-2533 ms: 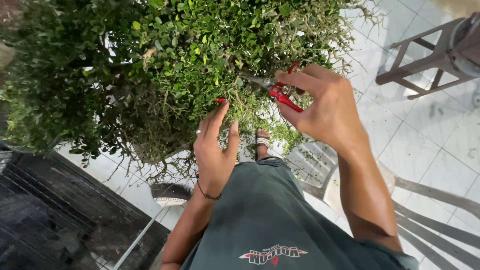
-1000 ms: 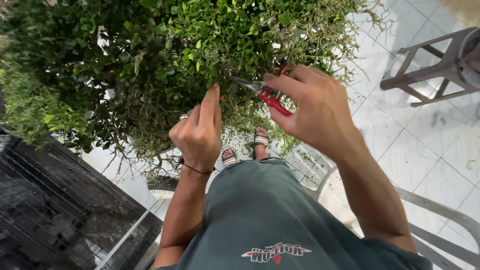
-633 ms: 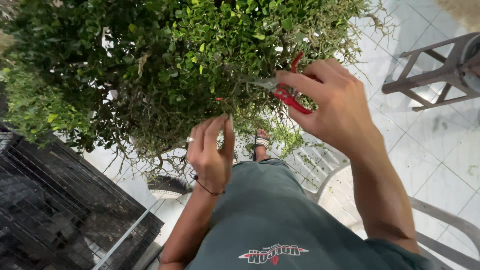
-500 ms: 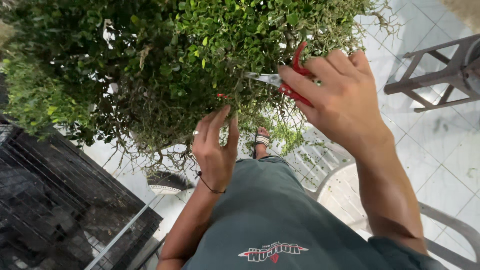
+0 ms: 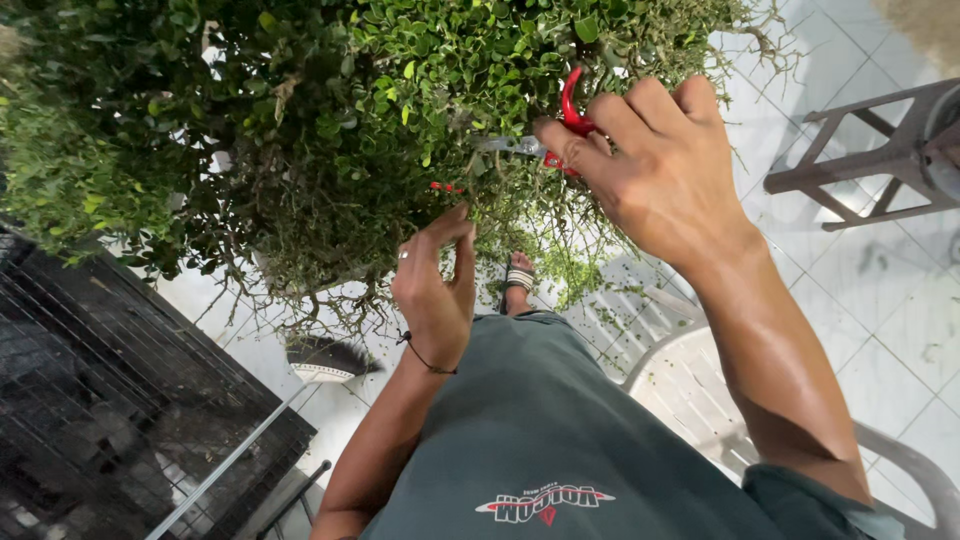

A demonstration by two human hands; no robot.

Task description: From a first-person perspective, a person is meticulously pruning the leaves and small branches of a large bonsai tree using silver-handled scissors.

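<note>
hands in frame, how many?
2. The left hand is low at centre, fingertips at the underside of the leafy bush. The right hand is upper right, its grip closed on red-handled shears cutting into the foliage. None seem hidden.

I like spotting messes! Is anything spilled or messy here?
Yes: tiny green leaf bits lie scattered on the white floor tiles and white chair under the bush. The right hand holds red-handled scissors in it.

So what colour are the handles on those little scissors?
Red. The head view shows the scissors in the right hand, red handles looping around the fingers.
</note>
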